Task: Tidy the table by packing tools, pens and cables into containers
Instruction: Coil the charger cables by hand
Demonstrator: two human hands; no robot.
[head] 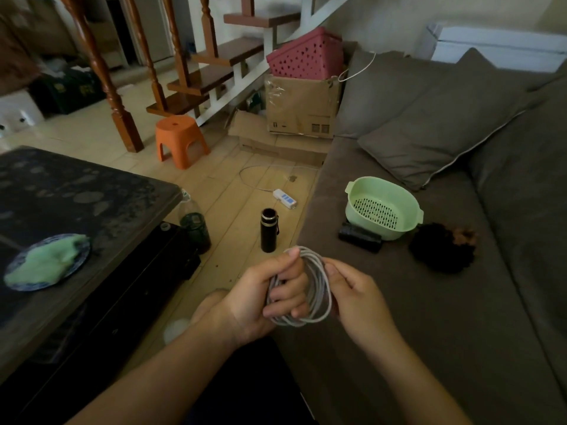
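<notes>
You held the coiled grey cable (319,279) in 2 hands, near you and above the left edge of the sofa (414,317). Your left hand (264,297) gripped the coil's left side, fingers curled through the loop, thumb on its far rim. Your right hand (359,299) pinched the loop's right side. The green basket (412,220) sat farther off on the sofa, to the right, well apart from the coil.
</notes>
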